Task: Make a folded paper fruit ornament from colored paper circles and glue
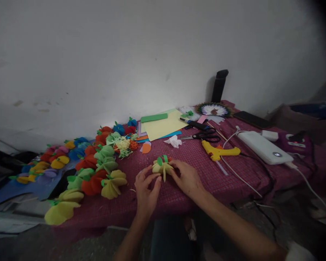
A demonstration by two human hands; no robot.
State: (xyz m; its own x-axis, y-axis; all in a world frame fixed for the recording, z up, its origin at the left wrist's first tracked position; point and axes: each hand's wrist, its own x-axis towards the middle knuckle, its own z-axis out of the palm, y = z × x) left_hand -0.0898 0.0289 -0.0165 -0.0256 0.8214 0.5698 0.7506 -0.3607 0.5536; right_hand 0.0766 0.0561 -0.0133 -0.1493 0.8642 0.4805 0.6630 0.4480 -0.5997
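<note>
A small yellow paper flower (162, 167) with green leaves on top sits just above the red checked tablecloth (195, 188). My left hand (146, 188) pinches its left side with fingers curled. From the right, my right hand (186, 177) grips the flower's other side. Both hands are closed on the same flower.
Several finished paper flowers (93, 170) in red, green, yellow and blue lie in rows at the left. Behind are coloured paper sheets (163, 125), scissors (203, 136), a yellow glue gun (218, 151), a white power bank (263, 146) with cables, a phone (254, 119) and a black bottle (219, 85) by the wall.
</note>
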